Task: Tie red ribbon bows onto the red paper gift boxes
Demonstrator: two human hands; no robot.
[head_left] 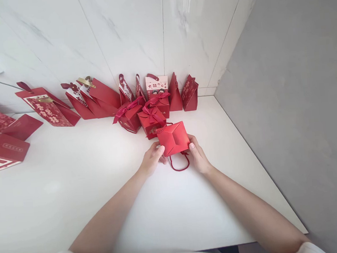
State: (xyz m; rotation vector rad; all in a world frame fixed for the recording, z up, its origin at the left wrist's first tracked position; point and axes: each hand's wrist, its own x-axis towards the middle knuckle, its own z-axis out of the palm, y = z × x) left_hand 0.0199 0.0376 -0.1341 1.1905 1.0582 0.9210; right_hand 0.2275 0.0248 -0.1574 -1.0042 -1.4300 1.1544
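A red gift box (pixel 174 138) with folded flaps faces up between my two hands. A dark red cord handle (pixel 181 170) loops out from its near side onto the white table. My left hand (pixel 154 156) grips the box's left edge, thumb on the near left corner. On the opposite side, my right hand (pixel 198 154) holds the right edge with its thumb at the corner. Just behind it stands a red box with a ribbon bow (pixel 152 122), close to the held one. Most of the fingers are hidden under or behind the box.
Two more bowed boxes (pixel 129 116) (pixel 159 103) and several triangular red boxes (pixel 175 94) line the tiled wall (pixel 135 34). At far left lie larger red boxes (pixel 11 145). A grey wall (pixel 287 91) bounds the white table (pixel 72 183) on the right.
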